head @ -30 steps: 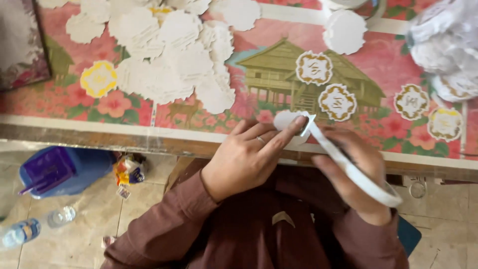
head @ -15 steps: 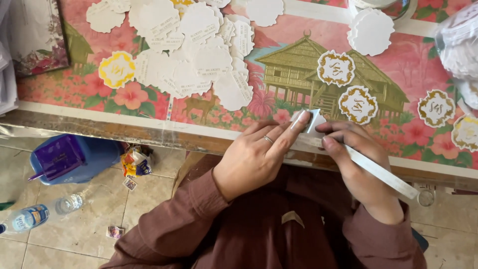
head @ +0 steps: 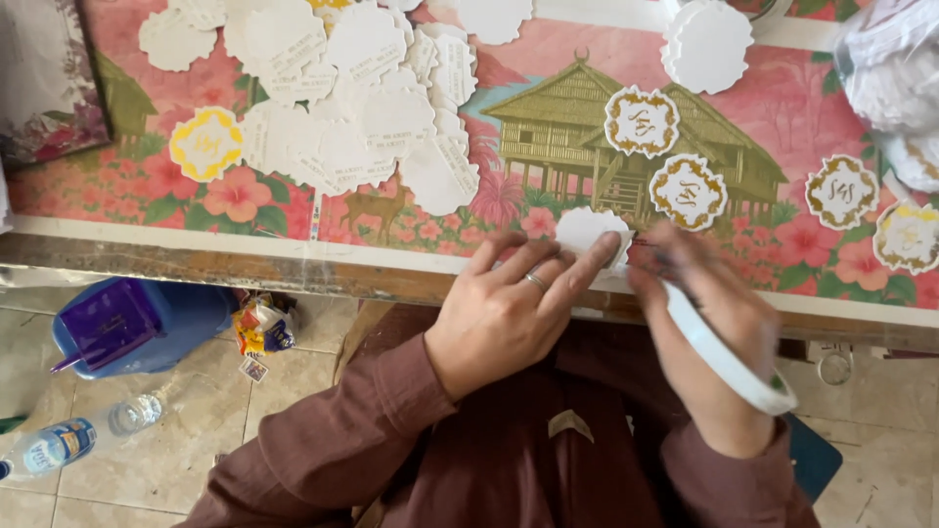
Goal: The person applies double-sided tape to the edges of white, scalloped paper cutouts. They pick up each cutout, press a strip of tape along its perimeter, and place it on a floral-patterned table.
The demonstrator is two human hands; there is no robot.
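White scalloped paper disc (head: 585, 233) lies at tabletop (head: 293, 256) edge, pinned under left hand (head: 509, 313) fingers. Right hand (head: 699, 323) wears tape roll (head: 729, 357); its fingers are blurred, closure indeterminable. Recommend flat, steady pressure during taping.
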